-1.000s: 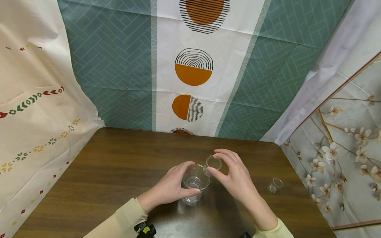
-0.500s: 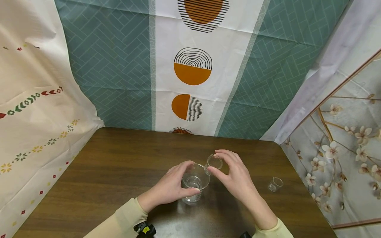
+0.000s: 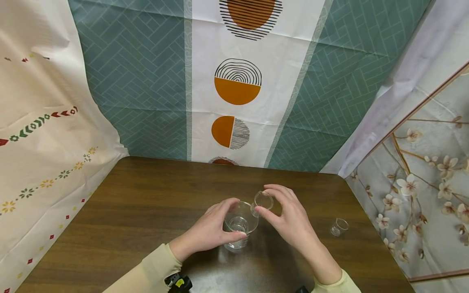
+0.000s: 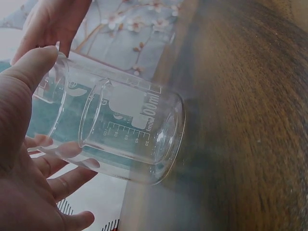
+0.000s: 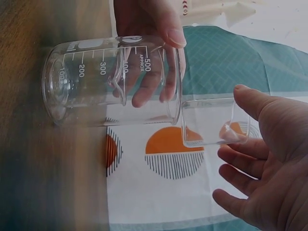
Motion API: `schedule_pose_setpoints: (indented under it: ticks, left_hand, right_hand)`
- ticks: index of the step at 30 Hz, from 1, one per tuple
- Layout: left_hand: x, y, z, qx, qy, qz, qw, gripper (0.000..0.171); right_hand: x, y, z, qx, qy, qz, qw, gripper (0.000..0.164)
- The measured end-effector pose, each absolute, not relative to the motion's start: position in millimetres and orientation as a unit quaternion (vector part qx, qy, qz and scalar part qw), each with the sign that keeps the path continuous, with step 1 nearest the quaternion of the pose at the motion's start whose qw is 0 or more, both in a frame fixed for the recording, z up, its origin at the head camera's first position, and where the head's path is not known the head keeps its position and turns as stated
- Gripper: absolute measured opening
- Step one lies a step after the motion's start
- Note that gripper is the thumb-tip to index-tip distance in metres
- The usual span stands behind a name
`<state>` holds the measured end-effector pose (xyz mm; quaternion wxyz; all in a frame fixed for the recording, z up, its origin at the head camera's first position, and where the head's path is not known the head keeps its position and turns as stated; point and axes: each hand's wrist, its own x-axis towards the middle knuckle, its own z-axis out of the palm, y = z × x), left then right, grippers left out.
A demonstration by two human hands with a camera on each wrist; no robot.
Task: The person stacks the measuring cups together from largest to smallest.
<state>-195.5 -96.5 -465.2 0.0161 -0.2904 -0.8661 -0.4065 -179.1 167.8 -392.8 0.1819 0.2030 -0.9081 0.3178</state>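
My left hand (image 3: 209,230) grips a large glass beaker (image 3: 252,221) near its rim, thumb on one side and fingers on the other. The beaker stands upright on the table, and its scale up to 500 shows in the right wrist view. Inside it sits a smaller beaker (image 4: 126,120) marked 100 ml. My right hand (image 3: 291,217) pinches a small beaker (image 5: 209,122) by its upper part, between thumb and fingers. That small beaker hangs in the air right beside the large beaker's rim. It looks see-through, with nothing visible inside.
Another tiny glass beaker (image 3: 338,228) stands on the right part of the brown wooden table (image 3: 154,195). A patterned teal and white cloth (image 3: 146,101) hangs behind the far table edge. Printed cloths hang on both sides.
Almost nothing changes: both hands keep their grips, and the small beaker in my right hand shifts only very slightly beside the large beaker's rim.
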Motion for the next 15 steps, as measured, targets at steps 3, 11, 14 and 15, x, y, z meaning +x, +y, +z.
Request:
schedule_pose_setpoints:
  ticks: [3, 11, 14, 15]
  left_hand:
    - [-195.2, -96.8, -465.2, -0.291, -0.866, -0.407, 0.015, 0.092]
    - [-195.0, -97.2, -465.3, -0.287, -0.865, -0.411, 0.013, 0.094]
    - [-194.9, -97.2, -465.0, -0.287, -0.866, -0.41, 0.013, 0.094]
    - [-194.8, -97.1, -464.9, -0.287, -0.866, -0.409, 0.013, 0.093]
  right_hand:
    - [-177.5, 167.1, -392.1, 0.205, -0.907, 0.318, 0.183, 0.043]
    - [-173.1, 162.9, -389.8, 0.214, -0.906, 0.321, 0.177, 0.044]
    - [-172.1, 160.7, -389.1, 0.217, -0.905, 0.322, 0.174, 0.044]
    - [-171.8, 159.8, -388.9, 0.218, -0.905, 0.322, 0.173, 0.044]
